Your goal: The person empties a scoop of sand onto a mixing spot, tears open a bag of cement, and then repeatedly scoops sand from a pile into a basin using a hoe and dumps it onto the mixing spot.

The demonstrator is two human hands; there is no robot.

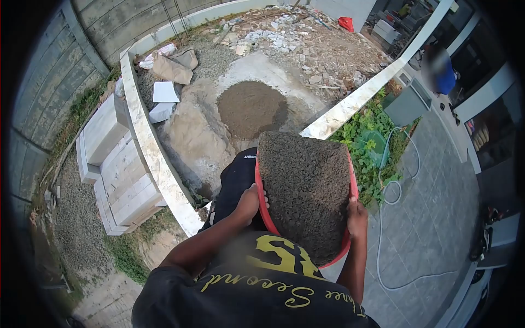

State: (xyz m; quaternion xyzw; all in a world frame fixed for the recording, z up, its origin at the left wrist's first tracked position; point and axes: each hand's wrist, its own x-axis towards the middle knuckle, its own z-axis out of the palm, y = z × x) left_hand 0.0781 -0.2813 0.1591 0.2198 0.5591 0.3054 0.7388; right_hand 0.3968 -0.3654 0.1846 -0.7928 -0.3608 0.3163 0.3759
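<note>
In the head view, both of the person's hands are closed on the rim of a round red plastic tub [264,214], one at either side. The left hand [249,202] grips the left rim, with fingers curled over its edge; the right hand [357,218] grips the right rim, slightly nearer the body.

The tub is held in front of a black T-shirt with yellow lettering [273,295], its near rim against or just beside the cloth. Whether a leg also bears some of the weight is hidden.

As far as can be judged, filling the tub is done: coarse, dark grey, damp-looking mortar or sand mix [303,191] covers its mouth and rises past the far rim. None is seen pouring out, so emptying the tub is not done.

The load lies between the two hands, most of it beyond the grip, away from the body; neither palm appears to rest on it.

The tub is near the closest corner of a low, white-topped wall [158,147], where the left and right runs draw together. Inside that corner, beyond the tub, a round, dark grey-brown patch of mix [251,108] lies on the ground. To the right, outside the wall's right edge, are grey floor tiles [432,208] with a pale hose [379,246] across them.
</note>
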